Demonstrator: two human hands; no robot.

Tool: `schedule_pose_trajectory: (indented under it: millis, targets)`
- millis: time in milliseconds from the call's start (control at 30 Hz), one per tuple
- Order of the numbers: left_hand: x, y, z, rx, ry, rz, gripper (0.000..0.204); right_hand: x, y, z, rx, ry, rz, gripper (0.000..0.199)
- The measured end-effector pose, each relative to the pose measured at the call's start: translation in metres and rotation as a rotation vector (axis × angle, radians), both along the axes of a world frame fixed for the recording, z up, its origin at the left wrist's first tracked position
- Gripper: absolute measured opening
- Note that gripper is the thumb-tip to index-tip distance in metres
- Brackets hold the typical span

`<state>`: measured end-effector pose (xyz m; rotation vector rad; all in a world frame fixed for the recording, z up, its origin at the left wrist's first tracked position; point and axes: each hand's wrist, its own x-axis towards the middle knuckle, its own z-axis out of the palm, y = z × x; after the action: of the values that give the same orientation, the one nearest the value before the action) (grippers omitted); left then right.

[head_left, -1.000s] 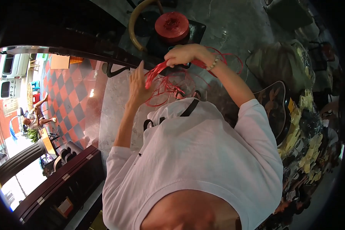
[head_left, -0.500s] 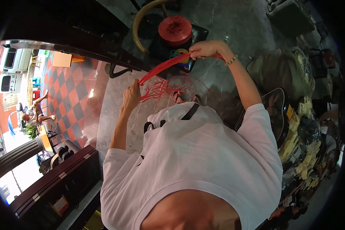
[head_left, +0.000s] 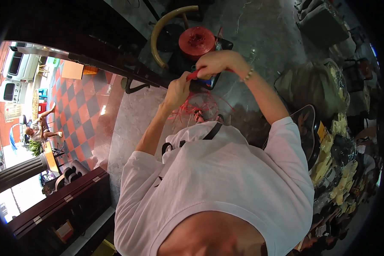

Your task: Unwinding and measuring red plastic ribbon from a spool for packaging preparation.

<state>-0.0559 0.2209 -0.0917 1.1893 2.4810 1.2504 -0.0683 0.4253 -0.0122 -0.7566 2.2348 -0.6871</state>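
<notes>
My left hand (head_left: 178, 91) and my right hand (head_left: 217, 64) are close together in front of me, both closed on a bunch of red plastic strands (head_left: 192, 76). Only a short red stretch shows between the two fists. Loose thin strands hang and spread below my left hand, over the floor by my feet. Just beyond my right hand sits a thick red roll of plastic twine (head_left: 197, 42) on a dark seat. A bead bracelet circles my right wrist.
A chair with a curved wooden rail (head_left: 158, 42) stands around the roll. At the left is a dark door with a black handle (head_left: 134, 87), open to a red-and-grey tiled area where a person sits. Wrapped bundles (head_left: 341, 123) are piled at the right.
My left hand has moved right and up toward my right hand, which has shifted slightly left. The red stretch between them has become much shorter.
</notes>
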Motion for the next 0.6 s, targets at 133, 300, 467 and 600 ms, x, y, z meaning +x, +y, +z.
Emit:
schedule_pose_trajectory:
  millis: [133, 300, 467, 600]
  targets:
    - [-0.002, 0.002, 0.016, -0.006, -0.213, 0.077, 0.016, -0.001, 0.06, 0.007, -0.029, -0.039, -0.319, 0.029]
    - [-0.026, 0.025, -0.023, 0.19, -0.409, 0.107, 0.024, -0.008, 0.053, 0.023, -0.586, 0.039, -0.571, 0.017]
    - [-0.041, 0.062, -0.032, 0.536, -0.558, -0.01, 0.035, -0.018, 0.022, 0.052, -0.683, 0.191, -0.563, 0.019]
    - [-0.023, 0.093, -0.008, 0.759, -0.841, -0.05, 0.034, -0.029, 0.01, 0.064, -0.498, 0.228, -0.657, 0.031]
